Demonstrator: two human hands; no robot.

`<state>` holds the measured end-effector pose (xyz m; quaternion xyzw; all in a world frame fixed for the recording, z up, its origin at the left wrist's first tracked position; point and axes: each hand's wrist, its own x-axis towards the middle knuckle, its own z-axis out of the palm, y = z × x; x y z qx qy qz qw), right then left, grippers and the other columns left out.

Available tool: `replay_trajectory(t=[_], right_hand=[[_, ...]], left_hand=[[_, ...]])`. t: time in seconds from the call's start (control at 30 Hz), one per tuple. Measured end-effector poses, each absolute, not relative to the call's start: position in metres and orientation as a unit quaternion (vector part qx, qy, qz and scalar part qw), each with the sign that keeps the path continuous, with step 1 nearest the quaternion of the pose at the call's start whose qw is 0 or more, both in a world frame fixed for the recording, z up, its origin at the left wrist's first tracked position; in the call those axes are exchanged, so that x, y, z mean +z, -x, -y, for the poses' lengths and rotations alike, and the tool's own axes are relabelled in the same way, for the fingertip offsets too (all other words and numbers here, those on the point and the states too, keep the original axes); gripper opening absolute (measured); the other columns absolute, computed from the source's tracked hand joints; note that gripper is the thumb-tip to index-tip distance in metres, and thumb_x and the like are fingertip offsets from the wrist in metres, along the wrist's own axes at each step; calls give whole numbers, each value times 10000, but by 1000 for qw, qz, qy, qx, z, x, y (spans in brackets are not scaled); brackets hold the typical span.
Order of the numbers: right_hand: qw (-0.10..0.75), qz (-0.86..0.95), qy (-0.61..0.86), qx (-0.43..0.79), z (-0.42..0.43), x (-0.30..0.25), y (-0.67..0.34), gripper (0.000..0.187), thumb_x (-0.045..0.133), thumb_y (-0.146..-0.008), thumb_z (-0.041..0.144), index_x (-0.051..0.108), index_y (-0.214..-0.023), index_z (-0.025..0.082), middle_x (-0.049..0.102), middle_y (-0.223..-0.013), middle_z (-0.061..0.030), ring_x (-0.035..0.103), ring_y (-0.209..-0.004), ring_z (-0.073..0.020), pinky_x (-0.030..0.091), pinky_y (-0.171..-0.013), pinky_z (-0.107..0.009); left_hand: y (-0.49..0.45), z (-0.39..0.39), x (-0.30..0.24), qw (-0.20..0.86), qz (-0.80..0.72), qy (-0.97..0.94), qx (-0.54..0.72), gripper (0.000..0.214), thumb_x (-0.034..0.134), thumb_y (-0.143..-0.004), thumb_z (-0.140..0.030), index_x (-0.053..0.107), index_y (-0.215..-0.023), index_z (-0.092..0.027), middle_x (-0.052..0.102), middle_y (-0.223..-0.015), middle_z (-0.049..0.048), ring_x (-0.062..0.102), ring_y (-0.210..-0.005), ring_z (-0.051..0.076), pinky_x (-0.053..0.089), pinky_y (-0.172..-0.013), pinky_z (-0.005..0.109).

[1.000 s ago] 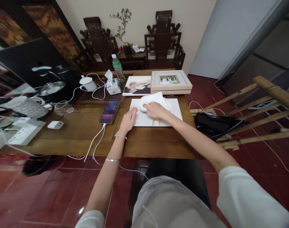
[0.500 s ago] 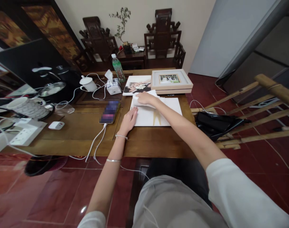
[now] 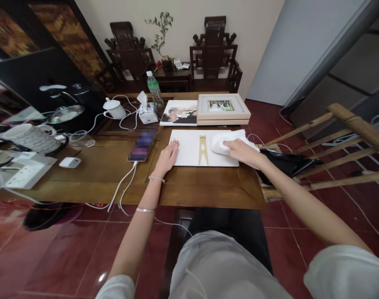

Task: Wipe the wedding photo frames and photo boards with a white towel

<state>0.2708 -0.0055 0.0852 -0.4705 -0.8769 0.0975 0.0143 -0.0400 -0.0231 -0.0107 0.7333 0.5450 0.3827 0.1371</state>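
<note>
A flat white panel (image 3: 187, 151) lies on the wooden table, with a tan, two-legged piece (image 3: 203, 150) on its face; it looks like the back of a picture frame with its stand. My left hand (image 3: 168, 157) rests flat at the panel's left edge, fingers stretched out and holding nothing. On the panel's right part, my right hand (image 3: 240, 150) is closed on a crumpled white cloth (image 3: 222, 141), pressing it against the surface. Part of the cloth hangs past the panel's right edge, and my fingers partly hide it.
Behind the panel lie a photo print (image 3: 179, 113) and stacked picture frames (image 3: 223, 109). A phone (image 3: 142, 145), tissue box (image 3: 148, 113), green bottle (image 3: 155, 89), lidded cup (image 3: 114, 109), power strip (image 3: 29, 172) and cables are to the left. A bamboo rack (image 3: 316, 120) stands right of the table.
My right hand has swept the cloth from the panel's upper left to its right side, uncovering the tan piece. My left hand stays at the left edge.
</note>
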Motion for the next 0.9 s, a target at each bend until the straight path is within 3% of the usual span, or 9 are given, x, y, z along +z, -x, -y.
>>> replay_trajectory(t=[0.23,0.47,0.63,0.77,0.9], right_hand=[[-9,925,371,80,63,77,-289,223,398,-712,61,563,-801,182,593,-708,-68,542,-741,-223,333,-688,-287],[56,907,410,78,-12,65,-281,190,399,-721,114,564,-784,184,606,-697,-66,540,-736,-242,345,-691,-311],[77,882,459,66,-60,63,-266,238,387,-718,103,593,-810,178,663,-809,-99,583,-778,-250,375,-698,-316],[68,894,441,44,-56,50,-263,317,375,-743,82,605,-953,140,665,-1039,-161,587,-1005,-291,377,-906,-418],[59,911,407,28,-10,40,-265,365,366,-764,62,584,-1054,104,510,-1315,-240,307,-1360,-317,231,-1036,-601]], left_hand=[[40,23,-10,136,-548,-732,381,479,330,-967,-412,627,-1175,-99,572,-1306,140,491,-1265,230,331,-1110,407],[40,24,-9,137,-550,-732,378,478,326,-967,-408,622,-1178,-97,574,-1303,142,488,-1268,220,327,-1112,397],[41,23,-9,144,-549,-731,379,472,323,-965,-418,624,-1178,-123,572,-1309,127,483,-1273,225,326,-1112,421],[41,22,-11,146,-553,-729,377,463,318,-964,-420,626,-1175,-146,572,-1314,110,479,-1276,228,324,-1113,430],[42,21,-13,145,-553,-732,371,471,321,-962,-425,626,-1174,-135,566,-1318,121,477,-1278,232,321,-1115,428]])
